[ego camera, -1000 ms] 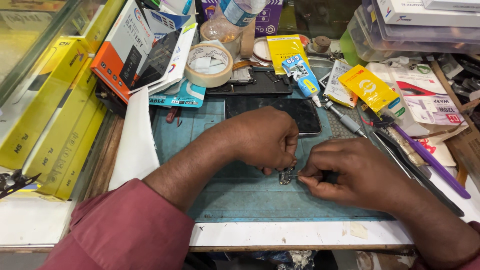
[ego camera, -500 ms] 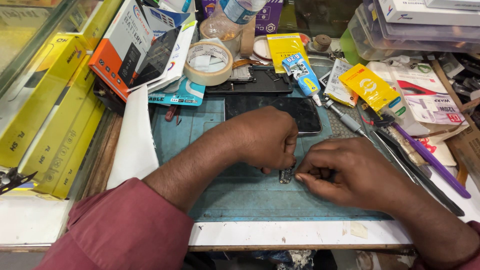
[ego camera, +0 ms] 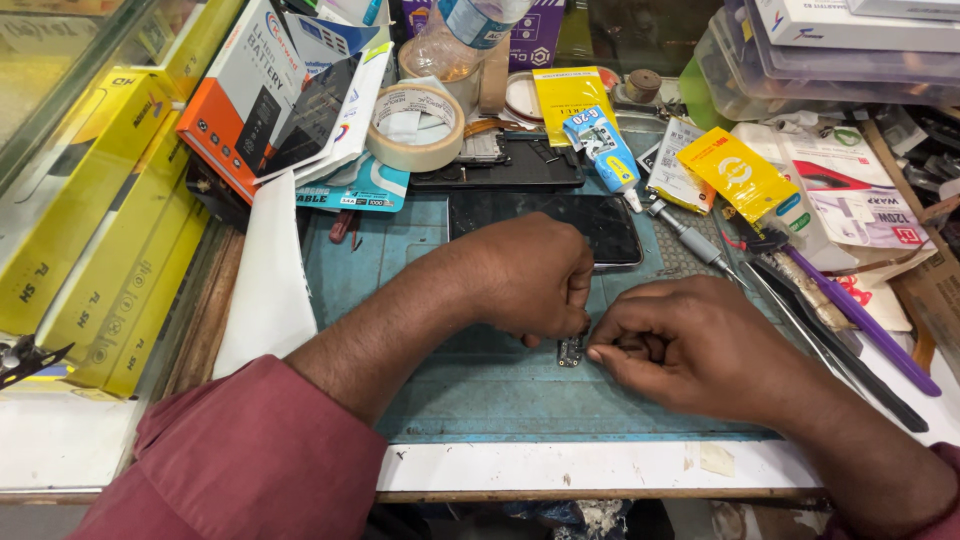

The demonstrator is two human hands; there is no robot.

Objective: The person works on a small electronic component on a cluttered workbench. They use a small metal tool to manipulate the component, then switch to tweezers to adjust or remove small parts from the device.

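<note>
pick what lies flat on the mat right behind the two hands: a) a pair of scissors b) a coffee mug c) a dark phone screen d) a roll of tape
c, since a dark phone screen lies flat on the blue-green mat just behind the left hand and right hand, which meet over a small part; the roll of tape sits farther back.

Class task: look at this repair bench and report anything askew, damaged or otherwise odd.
The white front edge of the bench is scuffed and stained, with a scrap of tape stuck on. The dark smartphone lies flat; nothing looks spilled.
</note>
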